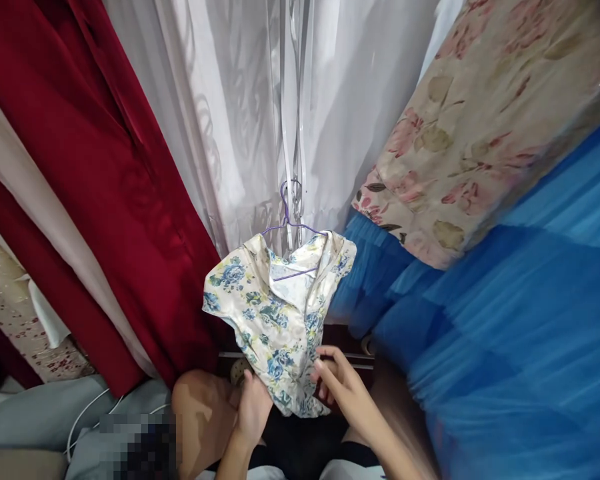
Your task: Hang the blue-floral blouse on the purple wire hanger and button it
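your left hand (253, 407) and right hand (341, 381) pinch the lower hem of the small white satin top with blue flowers (280, 313), fingers clamped on the cloth. it hangs on a thin purple wire hanger (293, 230) before the white sheer curtain (240, 120). you seem to be straightening it; next, tug evenly downward.

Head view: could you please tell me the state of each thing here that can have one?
Floral blouse: hanging on the hanger, hem gathered.
Purple hanger: hooked up, carrying the blouse.
Left hand: grip closed on the hem.
Right hand: fingers touching the hem.
Red curtain: hanging, drawn aside.
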